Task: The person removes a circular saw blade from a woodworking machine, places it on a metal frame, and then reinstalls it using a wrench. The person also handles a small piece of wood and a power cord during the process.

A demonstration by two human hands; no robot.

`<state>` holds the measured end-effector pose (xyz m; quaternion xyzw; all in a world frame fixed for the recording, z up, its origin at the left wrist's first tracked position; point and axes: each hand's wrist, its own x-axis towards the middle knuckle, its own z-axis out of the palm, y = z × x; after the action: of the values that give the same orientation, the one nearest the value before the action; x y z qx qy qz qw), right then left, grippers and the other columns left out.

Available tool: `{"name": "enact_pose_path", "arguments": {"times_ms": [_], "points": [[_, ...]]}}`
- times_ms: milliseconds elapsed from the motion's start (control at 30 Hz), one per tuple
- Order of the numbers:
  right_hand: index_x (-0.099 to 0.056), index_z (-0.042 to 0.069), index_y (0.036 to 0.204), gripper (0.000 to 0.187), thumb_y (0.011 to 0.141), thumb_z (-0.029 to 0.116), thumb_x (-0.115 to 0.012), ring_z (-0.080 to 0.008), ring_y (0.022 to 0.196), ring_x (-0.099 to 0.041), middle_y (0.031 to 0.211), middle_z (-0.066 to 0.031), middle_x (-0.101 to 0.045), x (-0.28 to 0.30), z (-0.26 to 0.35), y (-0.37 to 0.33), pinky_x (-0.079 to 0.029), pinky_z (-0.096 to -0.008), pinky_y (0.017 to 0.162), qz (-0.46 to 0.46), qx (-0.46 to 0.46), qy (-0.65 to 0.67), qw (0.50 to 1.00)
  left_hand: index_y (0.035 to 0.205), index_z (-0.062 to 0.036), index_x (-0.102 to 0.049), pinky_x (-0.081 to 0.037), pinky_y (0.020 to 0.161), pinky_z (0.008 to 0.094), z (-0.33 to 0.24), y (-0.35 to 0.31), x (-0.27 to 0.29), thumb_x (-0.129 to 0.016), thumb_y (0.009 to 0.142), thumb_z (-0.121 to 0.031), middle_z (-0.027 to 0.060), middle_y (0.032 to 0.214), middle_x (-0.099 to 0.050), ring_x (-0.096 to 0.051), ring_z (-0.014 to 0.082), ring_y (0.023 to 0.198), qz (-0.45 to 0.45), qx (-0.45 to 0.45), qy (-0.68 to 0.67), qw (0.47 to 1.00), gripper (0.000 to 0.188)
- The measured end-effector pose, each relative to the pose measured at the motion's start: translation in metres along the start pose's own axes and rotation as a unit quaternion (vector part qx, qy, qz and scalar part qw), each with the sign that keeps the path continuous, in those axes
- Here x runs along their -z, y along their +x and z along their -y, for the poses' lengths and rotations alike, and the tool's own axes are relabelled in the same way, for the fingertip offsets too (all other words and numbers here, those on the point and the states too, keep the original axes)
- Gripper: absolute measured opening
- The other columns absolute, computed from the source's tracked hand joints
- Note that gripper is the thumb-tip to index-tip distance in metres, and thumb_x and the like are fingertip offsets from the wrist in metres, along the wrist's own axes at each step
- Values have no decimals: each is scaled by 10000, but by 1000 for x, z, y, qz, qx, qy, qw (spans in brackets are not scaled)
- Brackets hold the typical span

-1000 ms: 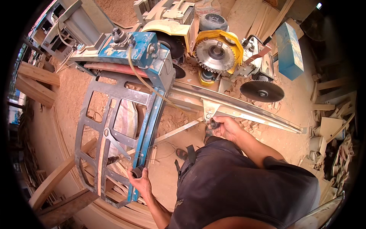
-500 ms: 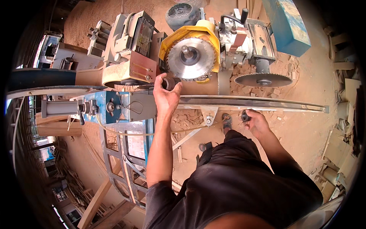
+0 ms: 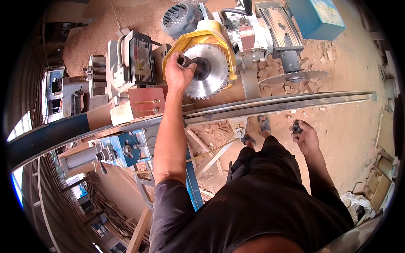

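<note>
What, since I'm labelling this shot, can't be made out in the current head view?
All in the head view:
Shaft end of the circular saw blade: hidden by the left hand and its dark cylindrical collar, so whether they touch is unclear.
Part of the black ring: covered by the right hand.
Blue box: cut off by the upper edge.

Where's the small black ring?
Head view, right of centre: the ring is in the right hand, below the metal rail in frame, right of the feet.
</note>
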<state>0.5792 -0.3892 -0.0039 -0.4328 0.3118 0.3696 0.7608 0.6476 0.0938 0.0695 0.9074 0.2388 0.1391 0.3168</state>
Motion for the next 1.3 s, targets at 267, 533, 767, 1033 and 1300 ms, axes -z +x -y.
{"name": "enact_pose_path", "arguments": {"times_ms": [267,533,767,1033,1300], "points": [[-594,86,1060,205,965,265,-569,-174,650,-524,876,-107,-647,-9,-20,-11,-387,-283,589,-14,9,-1,1000,1286,-40,-603,-490,981,412,-27,4,22,-841,725,-167,186,1167,-650,-627,354,1115,128,35,104,986,623],[-588,79,1069,188,973,237,-553,-176,662,-521,876,-110,-644,-27,-31,-14,-381,-281,593,-3,15,-6,1000,1316,-49,-611,-482,1005,404,-2,3,20,-848,745,-166,165,1231,-609,-604,328,1154,108,-78,95,987,629],[-592,64,1082,196,976,223,-549,-179,659,-521,875,-113,-642,-25,-38,-17,-382,-283,590,-23,25,-9,999,1232,-30,-669,-493,982,396,-10,2,19,-850,736,-159,156,1170,-630,-628,326,1099,93,-78,137,983,543],[-620,60,1067,200,954,225,-606,-194,646,-588,869,-93,-667,-9,-39,-15,-410,-281,575,-27,40,1,999,1147,-4,-701,-508,935,361,-2,2,14,-868,689,-100,123,1092,-649,-651,300,1041,67,-92,111,987,497],[-631,54,1062,196,946,212,-619,-197,643,-596,870,-99,-669,4,-31,-14,-416,-282,571,-25,48,8,999,1302,-39,-617,-484,1000,311,33,10,9,-807,670,95,83,1130,-662,-637,223,1055,105,-170,-1,980,673]]}}
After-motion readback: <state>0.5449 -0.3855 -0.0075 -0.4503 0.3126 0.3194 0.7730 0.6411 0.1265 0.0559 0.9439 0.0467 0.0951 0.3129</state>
